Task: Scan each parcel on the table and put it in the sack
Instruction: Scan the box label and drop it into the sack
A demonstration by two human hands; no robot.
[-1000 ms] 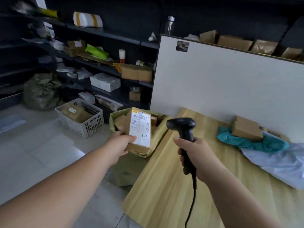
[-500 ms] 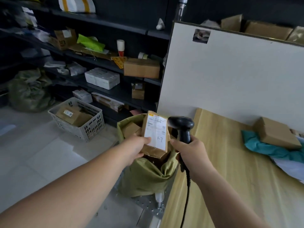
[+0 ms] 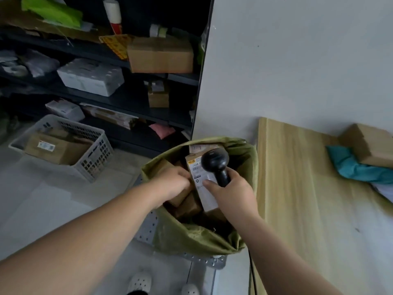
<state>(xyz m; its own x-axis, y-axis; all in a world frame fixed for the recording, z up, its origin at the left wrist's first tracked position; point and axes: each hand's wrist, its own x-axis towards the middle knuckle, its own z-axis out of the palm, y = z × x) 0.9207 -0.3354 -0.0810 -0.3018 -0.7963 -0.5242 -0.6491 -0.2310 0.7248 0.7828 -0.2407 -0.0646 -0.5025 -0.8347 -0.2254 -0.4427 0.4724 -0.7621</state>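
My one camera rides on my head, a wide lens tipped steeply forward and down, close above the open sack (image 3: 191, 241) standing just off the left edge of the tabletop (image 3: 297, 209). My left hand (image 3: 172, 184) and right hand (image 3: 234, 194) reach in from the bottom, and what seem to be my shoes (image 3: 140, 282) show below

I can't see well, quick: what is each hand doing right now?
Left hand: holding the parcel in the sack.
Right hand: holding the scanner.
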